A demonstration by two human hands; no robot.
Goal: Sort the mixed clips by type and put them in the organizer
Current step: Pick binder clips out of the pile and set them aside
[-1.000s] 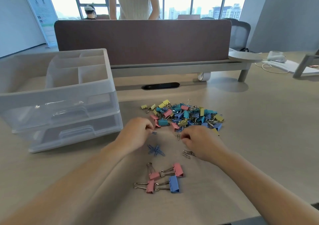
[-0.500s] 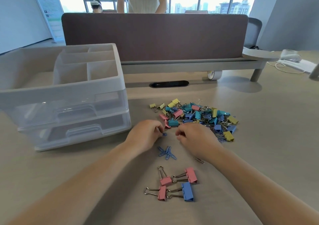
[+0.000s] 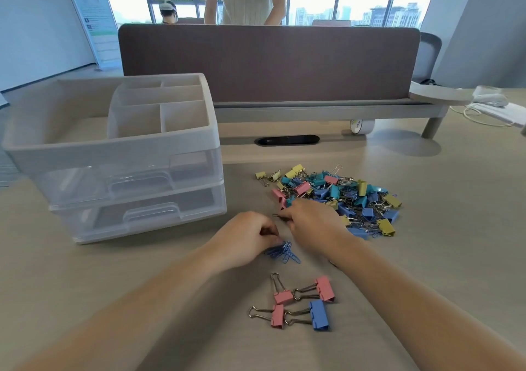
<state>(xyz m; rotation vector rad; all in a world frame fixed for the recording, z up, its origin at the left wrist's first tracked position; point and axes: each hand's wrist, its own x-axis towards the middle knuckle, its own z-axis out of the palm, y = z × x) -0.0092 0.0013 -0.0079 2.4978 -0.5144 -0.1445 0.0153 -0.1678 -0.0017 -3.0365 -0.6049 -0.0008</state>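
Right hand pinches metal clip; left hand curled over blue paper clips, hold unclear; pile nearest right.

Organizer: frame matt opaque plastic, drawers clear glossy plastic. Binder clips: painted metal bodies, shiny wire handles. Paper clips: blue coated wire. Desk: matt, smooth, wood-look. Partition: matt cloth.

The heaped binder clips were yellow, teal, pink and blue, with silver wire handles. The paper clips were blue; one thin clip was silver. Of the four nearer binder clips, three were pink and one blue. The organizer was pale grey with clear drawers, the table light beige wood-grain, the divider dull brown.
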